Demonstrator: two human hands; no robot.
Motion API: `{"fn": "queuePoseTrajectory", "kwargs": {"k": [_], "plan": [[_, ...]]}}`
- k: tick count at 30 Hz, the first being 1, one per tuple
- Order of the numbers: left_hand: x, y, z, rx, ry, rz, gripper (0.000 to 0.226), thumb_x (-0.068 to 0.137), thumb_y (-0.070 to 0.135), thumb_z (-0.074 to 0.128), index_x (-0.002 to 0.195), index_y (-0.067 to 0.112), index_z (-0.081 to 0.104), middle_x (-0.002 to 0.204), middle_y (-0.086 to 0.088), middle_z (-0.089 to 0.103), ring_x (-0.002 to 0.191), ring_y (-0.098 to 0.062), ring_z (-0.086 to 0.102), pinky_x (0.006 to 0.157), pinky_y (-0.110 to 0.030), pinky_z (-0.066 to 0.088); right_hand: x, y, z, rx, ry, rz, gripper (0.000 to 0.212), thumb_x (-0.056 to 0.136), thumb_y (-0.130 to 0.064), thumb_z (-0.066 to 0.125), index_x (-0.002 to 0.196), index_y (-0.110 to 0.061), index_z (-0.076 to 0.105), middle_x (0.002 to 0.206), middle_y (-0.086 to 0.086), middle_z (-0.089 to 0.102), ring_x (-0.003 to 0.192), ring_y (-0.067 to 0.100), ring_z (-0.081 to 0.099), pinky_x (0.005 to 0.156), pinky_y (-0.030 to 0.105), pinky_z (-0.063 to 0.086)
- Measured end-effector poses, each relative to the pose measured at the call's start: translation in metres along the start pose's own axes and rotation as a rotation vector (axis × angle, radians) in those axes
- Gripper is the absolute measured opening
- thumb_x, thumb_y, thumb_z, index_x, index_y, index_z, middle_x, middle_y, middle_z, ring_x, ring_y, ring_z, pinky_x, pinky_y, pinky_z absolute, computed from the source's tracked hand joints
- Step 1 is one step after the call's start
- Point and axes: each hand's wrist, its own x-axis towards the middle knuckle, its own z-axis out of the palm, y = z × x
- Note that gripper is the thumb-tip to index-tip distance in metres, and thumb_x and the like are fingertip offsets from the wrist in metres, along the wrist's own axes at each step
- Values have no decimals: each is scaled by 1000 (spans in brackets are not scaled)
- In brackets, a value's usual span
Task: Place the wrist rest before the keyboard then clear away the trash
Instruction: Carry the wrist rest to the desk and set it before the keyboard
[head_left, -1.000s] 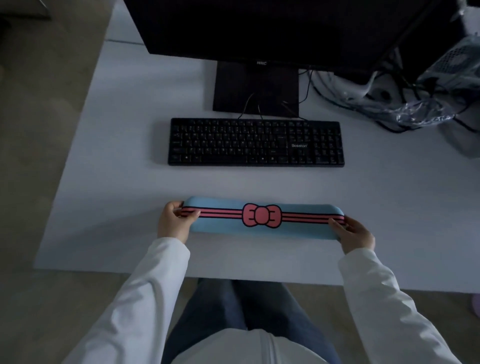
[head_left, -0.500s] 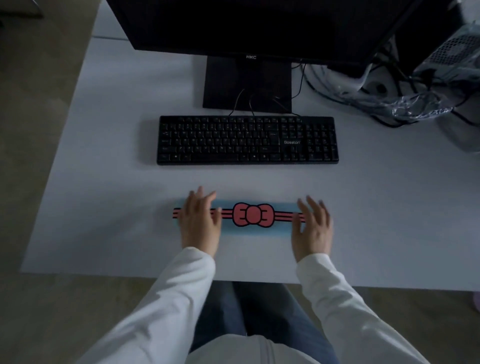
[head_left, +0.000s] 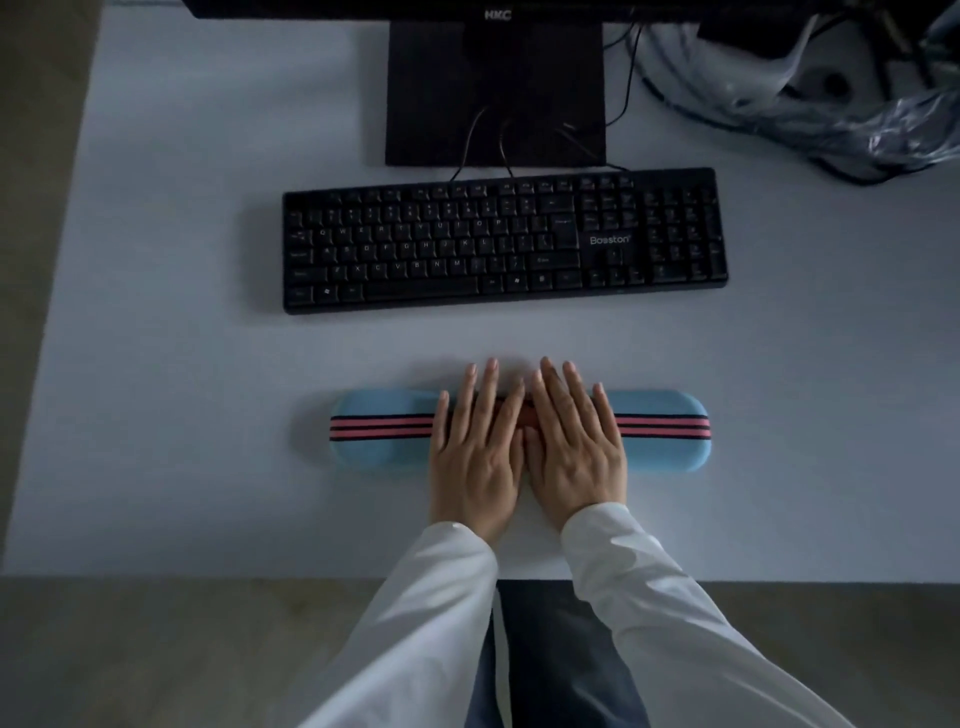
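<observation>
A light blue wrist rest (head_left: 662, 434) with pink and black stripes lies flat on the white desk (head_left: 182, 364), parallel to the black keyboard (head_left: 504, 241) and a hand's width nearer to me. My left hand (head_left: 478, 447) and my right hand (head_left: 574, 441) lie palm down, side by side, on the rest's middle, with fingers stretched out and covering its pink bow. Neither hand grips anything. Crumpled clear plastic wrapping (head_left: 841, 111) lies at the desk's far right corner among cables.
A black monitor stand (head_left: 496, 93) rises behind the keyboard, with thin cables running down to it. Dark cables (head_left: 675, 104) tangle at the back right. The desk's near edge (head_left: 260, 576) runs just under my forearms, with my lap below.
My hands let go of the wrist rest's ends, laid it flat on the desk, then slid inward along it until they met at the middle. The view has closed in on the desk.
</observation>
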Motion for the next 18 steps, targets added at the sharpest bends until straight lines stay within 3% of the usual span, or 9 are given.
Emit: {"fn": "queuePoseTrajectory", "kwargs": {"k": [8,14,18], "plan": [[-5,-41,-9,67,21,-64,47,91,26,32,137,22,42,146,-11,44,136,-32,37,112,-41,14,-7,31,-7,-42,-20,39,55,92,-34,25,131,-3,47,137,15,52,128,33,46,110,39,24],[-12,-72,-13,61,62,-100,47,92,25,30,138,21,41,147,-13,41,137,-32,35,112,-42,16,-19,60,-11,-48,2,135,52,90,-27,33,135,-2,40,141,17,45,133,32,31,115,33,9],[-19,-92,-17,-6,21,-193,51,93,30,21,142,21,29,154,-14,27,143,-32,20,116,-43,16,-27,80,-19,-29,-91,204,58,93,-39,17,141,-6,20,151,13,23,139,29,13,118,36,5]]}}
